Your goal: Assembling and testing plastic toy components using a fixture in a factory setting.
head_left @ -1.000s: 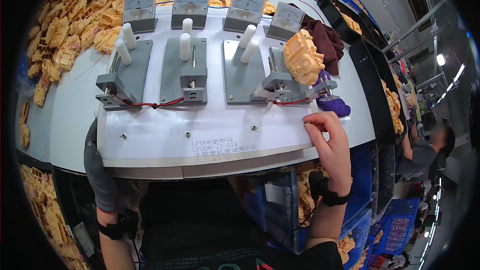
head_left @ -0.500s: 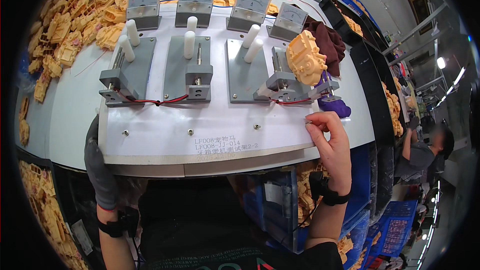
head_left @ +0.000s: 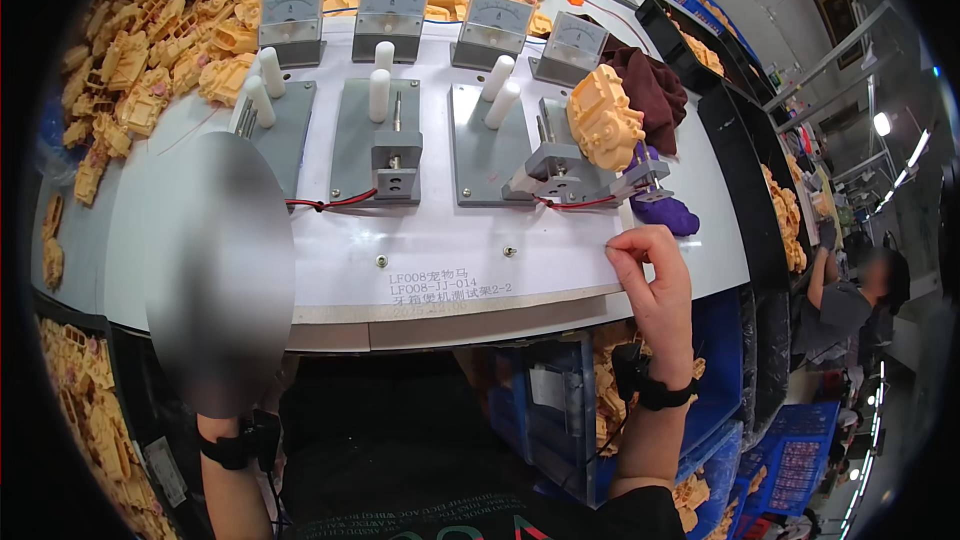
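My right hand (head_left: pixel 652 275) is at the front right edge of the white board (head_left: pixel 330 240), thumb and forefinger pinched together at a small toggle switch that their tips mostly hide. Above it, a yellow plastic gearbox (head_left: pixel 605 120) sits tilted on the rightmost grey test fixture (head_left: pixel 560 175). My left hand (head_left: pixel 222 280) is over the board's left side, wholly smeared, so its fingers do not show. The smear also covers part of the leftmost fixture (head_left: pixel 295 130). Two more toggle switches, a middle one (head_left: pixel 381 261) and one to its right (head_left: pixel 509 251), stand on the board.
Several analog meters (head_left: pixel 392 15) line the board's back. Yellow gearboxes (head_left: pixel 140 60) are heaped at the far left and back. A brown cloth (head_left: pixel 655 100) and a purple object (head_left: pixel 668 215) lie right. Black bins (head_left: pixel 735 140) flank the table; a co-worker (head_left: pixel 850 310) is farther right.
My left hand has risen from the board's left edge to over its left part. My right hand stays at the front right, fingers still pinched. The view has shifted slightly.
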The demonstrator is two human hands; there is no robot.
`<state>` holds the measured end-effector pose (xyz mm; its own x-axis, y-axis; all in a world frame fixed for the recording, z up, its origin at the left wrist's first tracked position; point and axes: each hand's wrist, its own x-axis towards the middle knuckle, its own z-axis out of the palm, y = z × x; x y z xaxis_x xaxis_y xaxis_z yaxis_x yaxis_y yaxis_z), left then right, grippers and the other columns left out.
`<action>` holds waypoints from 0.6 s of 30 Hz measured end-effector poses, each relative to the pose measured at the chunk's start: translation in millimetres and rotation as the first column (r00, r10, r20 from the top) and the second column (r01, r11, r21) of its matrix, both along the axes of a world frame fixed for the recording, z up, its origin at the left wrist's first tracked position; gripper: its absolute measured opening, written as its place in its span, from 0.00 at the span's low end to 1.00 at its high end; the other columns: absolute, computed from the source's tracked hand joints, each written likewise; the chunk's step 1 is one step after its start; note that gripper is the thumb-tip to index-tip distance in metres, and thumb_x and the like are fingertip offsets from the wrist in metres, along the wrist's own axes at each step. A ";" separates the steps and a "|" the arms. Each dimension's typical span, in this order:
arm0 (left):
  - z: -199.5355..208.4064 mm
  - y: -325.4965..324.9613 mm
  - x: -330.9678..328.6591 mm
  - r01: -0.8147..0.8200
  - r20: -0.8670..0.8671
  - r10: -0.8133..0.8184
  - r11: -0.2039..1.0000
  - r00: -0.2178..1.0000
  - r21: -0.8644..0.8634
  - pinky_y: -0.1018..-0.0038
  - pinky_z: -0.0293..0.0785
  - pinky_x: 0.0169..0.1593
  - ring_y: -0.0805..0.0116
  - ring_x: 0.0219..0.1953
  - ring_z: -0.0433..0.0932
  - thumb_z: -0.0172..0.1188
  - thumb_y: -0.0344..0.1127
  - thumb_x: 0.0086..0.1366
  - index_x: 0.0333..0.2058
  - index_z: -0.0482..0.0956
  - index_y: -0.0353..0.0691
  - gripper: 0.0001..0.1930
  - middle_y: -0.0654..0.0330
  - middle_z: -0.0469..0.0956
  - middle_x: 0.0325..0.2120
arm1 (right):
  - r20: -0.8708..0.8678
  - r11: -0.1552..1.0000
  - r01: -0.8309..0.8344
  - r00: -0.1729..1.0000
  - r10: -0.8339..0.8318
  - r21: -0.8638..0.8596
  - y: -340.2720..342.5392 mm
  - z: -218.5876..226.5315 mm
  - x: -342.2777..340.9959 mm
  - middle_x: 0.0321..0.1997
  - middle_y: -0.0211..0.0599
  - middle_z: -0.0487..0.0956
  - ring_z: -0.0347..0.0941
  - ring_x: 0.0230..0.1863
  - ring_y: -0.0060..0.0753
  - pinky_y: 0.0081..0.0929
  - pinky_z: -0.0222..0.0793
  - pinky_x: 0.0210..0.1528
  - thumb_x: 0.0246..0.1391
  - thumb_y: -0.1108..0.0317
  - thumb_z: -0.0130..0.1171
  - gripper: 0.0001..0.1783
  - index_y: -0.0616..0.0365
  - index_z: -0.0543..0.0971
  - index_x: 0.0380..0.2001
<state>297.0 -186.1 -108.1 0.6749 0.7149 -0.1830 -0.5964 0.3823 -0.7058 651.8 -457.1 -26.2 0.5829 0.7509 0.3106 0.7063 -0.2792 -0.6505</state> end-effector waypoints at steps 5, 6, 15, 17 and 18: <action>0.1 -0.3 2.9 0.017 -0.006 -0.016 1.000 1.000 0.018 0.64 0.55 0.67 0.57 0.63 0.65 0.36 0.52 0.72 0.62 0.65 0.30 0.33 0.48 0.67 0.61 | 0.000 0.998 -0.001 1.000 0.001 0.056 -2.7 -2.3 1.4 0.36 0.35 0.75 0.72 0.37 0.30 0.23 0.69 0.41 0.55 0.78 0.61 0.04 0.62 0.77 0.35; -1.3 -0.2 2.9 0.018 0.000 -0.018 1.000 1.000 0.020 0.64 0.55 0.67 0.57 0.63 0.65 0.36 0.52 0.72 0.62 0.65 0.30 0.33 0.48 0.67 0.61 | 0.006 0.998 0.000 1.000 0.000 0.058 -3.5 -1.1 0.7 0.36 0.35 0.75 0.72 0.37 0.30 0.23 0.69 0.41 0.55 0.78 0.61 0.04 0.62 0.77 0.35; 7.8 -0.4 2.3 0.003 0.103 0.005 0.997 0.995 -0.074 0.64 0.56 0.67 0.58 0.63 0.65 0.36 0.54 0.71 0.62 0.65 0.29 0.34 0.48 0.68 0.61 | -0.007 0.998 0.010 1.000 -0.009 0.061 0.7 -3.9 -3.7 0.39 0.37 0.75 0.73 0.39 0.31 0.24 0.69 0.44 0.55 0.77 0.60 0.07 0.62 0.78 0.38; 8.9 -0.1 0.6 0.010 0.065 -0.008 0.999 0.998 -0.033 0.64 0.56 0.67 0.58 0.63 0.65 0.37 0.54 0.71 0.62 0.65 0.29 0.34 0.48 0.68 0.60 | -0.023 0.997 0.005 1.000 -0.003 0.071 1.6 -3.9 -5.8 0.40 0.37 0.75 0.73 0.40 0.31 0.24 0.70 0.45 0.56 0.77 0.60 0.07 0.62 0.78 0.39; 8.9 0.2 0.4 0.013 0.063 -0.011 1.000 0.998 -0.024 0.64 0.56 0.67 0.58 0.63 0.65 0.37 0.54 0.71 0.62 0.65 0.29 0.34 0.48 0.68 0.60 | -0.024 0.997 0.007 1.000 -0.005 0.080 1.2 -3.2 -5.9 0.40 0.37 0.75 0.73 0.40 0.31 0.24 0.70 0.45 0.56 0.77 0.60 0.07 0.62 0.78 0.39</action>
<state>297.4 -185.8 -99.2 0.6941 0.7026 -0.1569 -0.5458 0.3715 -0.7511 645.9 -455.9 -29.4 0.5956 0.7204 0.3554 0.6885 -0.2299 -0.6878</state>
